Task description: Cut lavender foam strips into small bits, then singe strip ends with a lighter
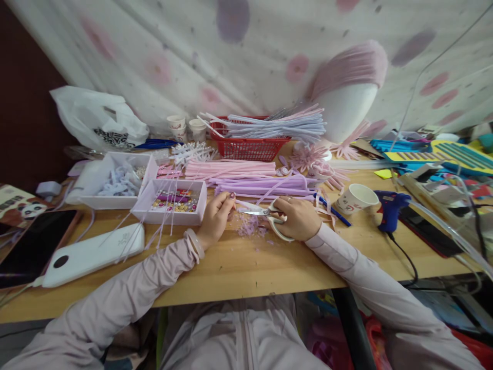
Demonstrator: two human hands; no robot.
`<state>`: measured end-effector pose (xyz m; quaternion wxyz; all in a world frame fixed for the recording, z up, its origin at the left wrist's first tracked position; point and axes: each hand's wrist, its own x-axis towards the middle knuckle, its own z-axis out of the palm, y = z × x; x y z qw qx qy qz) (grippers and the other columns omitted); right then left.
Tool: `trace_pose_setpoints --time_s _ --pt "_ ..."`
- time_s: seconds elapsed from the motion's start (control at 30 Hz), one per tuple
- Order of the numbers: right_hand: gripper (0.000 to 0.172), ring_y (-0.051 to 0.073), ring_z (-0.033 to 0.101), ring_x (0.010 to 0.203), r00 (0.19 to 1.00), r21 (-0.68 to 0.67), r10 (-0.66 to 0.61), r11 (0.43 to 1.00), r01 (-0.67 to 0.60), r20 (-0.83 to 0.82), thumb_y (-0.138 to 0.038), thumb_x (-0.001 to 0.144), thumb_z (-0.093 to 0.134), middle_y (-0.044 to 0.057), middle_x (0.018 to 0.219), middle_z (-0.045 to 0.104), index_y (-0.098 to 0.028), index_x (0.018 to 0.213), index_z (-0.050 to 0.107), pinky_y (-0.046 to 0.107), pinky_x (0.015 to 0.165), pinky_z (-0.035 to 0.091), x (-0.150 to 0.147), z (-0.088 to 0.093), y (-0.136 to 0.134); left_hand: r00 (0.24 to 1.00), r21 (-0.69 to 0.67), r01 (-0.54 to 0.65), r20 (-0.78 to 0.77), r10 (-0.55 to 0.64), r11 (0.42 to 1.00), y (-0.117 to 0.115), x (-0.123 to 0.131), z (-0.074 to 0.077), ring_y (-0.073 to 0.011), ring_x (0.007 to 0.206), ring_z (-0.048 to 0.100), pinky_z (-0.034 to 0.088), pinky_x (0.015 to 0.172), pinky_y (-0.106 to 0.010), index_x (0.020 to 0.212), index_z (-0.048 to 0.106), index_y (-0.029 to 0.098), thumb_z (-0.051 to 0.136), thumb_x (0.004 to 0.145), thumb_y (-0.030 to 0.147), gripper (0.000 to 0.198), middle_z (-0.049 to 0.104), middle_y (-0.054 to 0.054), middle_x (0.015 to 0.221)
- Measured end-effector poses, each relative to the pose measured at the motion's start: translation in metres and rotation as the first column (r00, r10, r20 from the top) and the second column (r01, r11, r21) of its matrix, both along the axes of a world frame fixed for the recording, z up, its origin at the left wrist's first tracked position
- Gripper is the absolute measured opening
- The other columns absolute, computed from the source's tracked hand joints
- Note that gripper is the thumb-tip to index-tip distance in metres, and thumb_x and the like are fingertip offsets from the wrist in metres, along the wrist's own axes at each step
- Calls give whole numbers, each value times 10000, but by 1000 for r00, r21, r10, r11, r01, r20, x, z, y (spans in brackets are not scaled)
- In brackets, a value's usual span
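Note:
My right hand has its fingers through the cream handles of a pair of scissors. The metal blades point left and reach my left hand. Thumb and forefinger of that hand are pinched together at the blade tips; whatever small thing sits between them is too hidden to name. Beneath the blades lies a loose heap of lilac fluff clippings. Just behind the hands are a bundle of purple pipe cleaners and a bundle of pink pipe cleaners.
Left of my hands stands a white box of beads, with a white power bank nearer me. A red basket holding pale blue pipe cleaners is at the back. A paper cup and a blue glue gun stand right.

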<state>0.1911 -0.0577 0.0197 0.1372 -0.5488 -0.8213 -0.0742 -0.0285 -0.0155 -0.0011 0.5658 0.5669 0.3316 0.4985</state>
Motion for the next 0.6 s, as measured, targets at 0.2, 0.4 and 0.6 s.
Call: trace_pose_setpoints --time_s 0.2,0.4,0.6 --pt "297 135 493 561 999 -23 -30 999 29 -33 -460 752 525 51 668 624 -173 697 576 264 517 208 -2 4 0 999 -12 24 42 -24 1000 0 1 1 -50 389 244 203 394 -194 617 431 186 519 809 475 358 251 85 461" --pt "349 127 459 504 997 -22 -70 997 69 -19 -516 737 522 36 590 593 -181 651 571 265 502 179 -3 4 -2 1000 -7 8 27 -8 1000 2 1 0 -52 389 227 193 398 -199 614 416 191 512 815 466 353 236 86 457" --pt "366 129 460 501 996 -21 -93 995 93 15 -528 735 514 44 591 602 -179 647 585 264 501 170 -1 2 -1 999 1 6 46 -6 1000 2 0 0 -49 390 238 201 397 -194 616 421 188 507 825 443 340 249 85 458"
